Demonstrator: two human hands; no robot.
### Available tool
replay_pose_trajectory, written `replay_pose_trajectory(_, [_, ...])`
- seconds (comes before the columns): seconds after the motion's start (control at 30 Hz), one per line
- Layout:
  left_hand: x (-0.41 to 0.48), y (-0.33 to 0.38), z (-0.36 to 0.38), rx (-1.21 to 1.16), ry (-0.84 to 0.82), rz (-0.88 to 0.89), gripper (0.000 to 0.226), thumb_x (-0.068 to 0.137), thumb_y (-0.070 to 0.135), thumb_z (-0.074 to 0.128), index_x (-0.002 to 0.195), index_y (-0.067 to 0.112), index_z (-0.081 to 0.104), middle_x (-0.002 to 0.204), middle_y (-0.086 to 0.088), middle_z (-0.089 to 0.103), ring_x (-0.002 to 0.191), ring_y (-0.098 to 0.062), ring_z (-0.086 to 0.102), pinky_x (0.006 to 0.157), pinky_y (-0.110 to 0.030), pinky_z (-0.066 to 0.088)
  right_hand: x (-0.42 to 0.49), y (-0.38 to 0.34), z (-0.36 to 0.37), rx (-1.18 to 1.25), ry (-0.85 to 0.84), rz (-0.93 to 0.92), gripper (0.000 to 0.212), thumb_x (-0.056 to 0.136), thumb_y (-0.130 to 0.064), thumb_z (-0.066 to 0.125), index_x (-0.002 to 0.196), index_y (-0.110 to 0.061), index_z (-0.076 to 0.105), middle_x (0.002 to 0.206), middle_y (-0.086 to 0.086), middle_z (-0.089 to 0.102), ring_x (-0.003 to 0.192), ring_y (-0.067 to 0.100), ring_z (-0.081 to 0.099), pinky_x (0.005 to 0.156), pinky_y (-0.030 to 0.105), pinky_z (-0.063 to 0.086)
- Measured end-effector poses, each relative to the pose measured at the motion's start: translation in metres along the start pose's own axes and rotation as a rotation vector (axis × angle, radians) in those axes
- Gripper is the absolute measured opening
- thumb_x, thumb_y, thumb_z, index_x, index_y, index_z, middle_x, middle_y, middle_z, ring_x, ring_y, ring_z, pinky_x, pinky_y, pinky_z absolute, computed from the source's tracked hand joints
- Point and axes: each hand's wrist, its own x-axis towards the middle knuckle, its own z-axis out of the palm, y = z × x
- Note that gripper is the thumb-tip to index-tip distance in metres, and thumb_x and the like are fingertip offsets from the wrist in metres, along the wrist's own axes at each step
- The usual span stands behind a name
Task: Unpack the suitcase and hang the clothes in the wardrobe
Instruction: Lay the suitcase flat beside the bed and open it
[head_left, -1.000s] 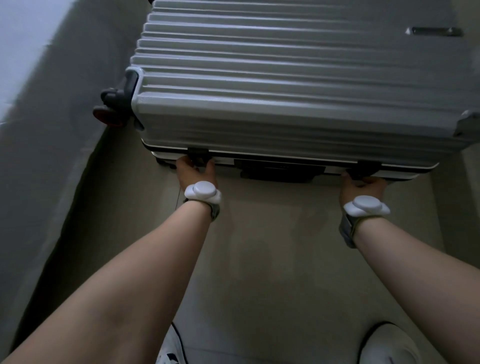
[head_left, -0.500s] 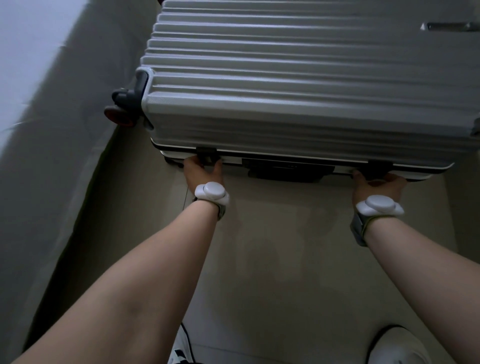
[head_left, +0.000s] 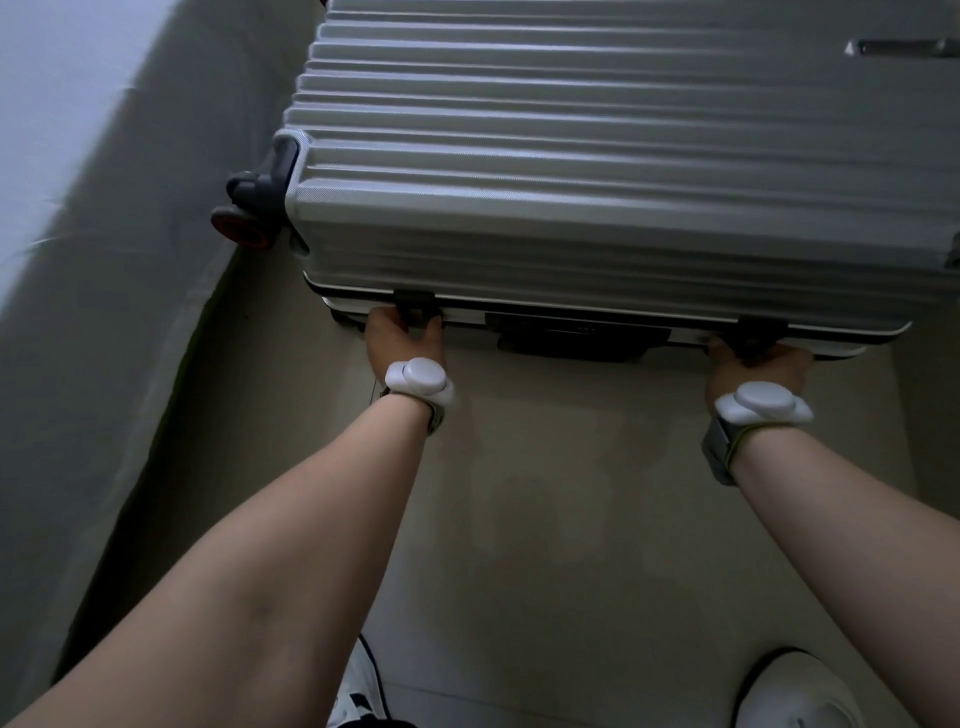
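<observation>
A silver ribbed hard-shell suitcase (head_left: 597, 171) lies flat and closed on the beige floor, its latch side toward me. My left hand (head_left: 400, 338) pinches the dark left latch (head_left: 413, 304) on the near rim, thumb on one side and fingers on the other. At the dark right latch (head_left: 758, 330) my right hand (head_left: 753, 366) grips in the same way, with its fingertips hidden under the rim. Between the latches sits a dark handle block (head_left: 576, 338). No clothes or wardrobe are in view.
A grey fabric-covered surface (head_left: 104, 312) runs along the left, close to the suitcase's wheel (head_left: 244, 228). Bare beige floor (head_left: 571, 519) lies between me and the case. My white shoes (head_left: 800, 696) show at the bottom edge.
Both hands have stayed on the latches. The view has shifted slightly, so the suitcase sits a little lower and further right in the frame. The lid is still closed.
</observation>
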Motion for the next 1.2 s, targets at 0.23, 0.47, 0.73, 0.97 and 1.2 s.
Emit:
replay_pose_trajectory(0.23, [0.003,-0.002,0.004,0.020,-0.020,0.012,0.040,0.076,0.024,0.072,0.103,0.004,0.050,0.107,-0.013,0.061,0.097,-0.026,0.059,0.084,-0.030,0.047,-0.002,0.001,0.002,0.096,0.039,0.016,0.061,0.085,-0.022,0.068,0.127,0.009,0.036,0.130,0.014,0.054,0.118,0.024,0.053,0.068,-0.002,0.032])
replay_pose_trajectory(0.47, [-0.013,0.002,0.014,-0.143,0.008,-0.110,0.049,0.081,0.028,0.069,0.117,0.003,0.047,0.113,-0.008,0.056,0.103,-0.019,0.056,0.082,-0.016,0.034,-0.017,-0.003,0.000,0.192,0.078,-0.006,0.055,0.082,-0.020,0.071,0.122,0.000,0.039,0.119,0.014,0.058,0.109,0.023,0.056,0.081,0.012,0.033])
replay_pose_trajectory(0.73, [-0.020,0.006,0.012,-0.180,-0.044,-0.158,0.041,0.088,0.027,0.061,0.117,0.000,0.048,0.102,-0.005,0.058,0.092,-0.015,0.053,0.069,-0.012,0.030,-0.020,-0.005,0.003,0.198,-0.014,0.082,0.047,0.060,-0.057,0.053,0.074,-0.012,0.059,0.069,0.011,0.054,0.065,0.025,0.054,0.065,0.037,0.044])
replay_pose_trajectory(0.97, [-0.020,0.004,0.008,-0.387,-0.050,-0.182,0.039,0.070,0.041,0.055,0.100,0.017,0.051,0.100,-0.011,0.066,0.089,-0.027,0.066,0.085,-0.042,0.054,-0.026,-0.012,-0.008,0.437,-0.024,0.230,0.029,0.095,-0.031,0.044,0.101,-0.006,0.056,0.064,0.007,0.051,0.048,0.019,0.052,0.052,0.027,0.042])
replay_pose_trajectory(1.2, [-0.012,-0.004,0.009,-0.416,-0.099,-0.256,0.049,0.053,0.054,0.050,0.094,0.027,0.051,0.094,-0.009,0.070,0.084,-0.026,0.069,0.089,-0.044,0.053,-0.025,-0.017,-0.023,0.199,0.036,0.143,0.046,0.090,-0.037,0.038,0.084,-0.001,0.065,0.073,0.016,0.061,0.056,0.025,0.057,0.058,0.030,0.040])
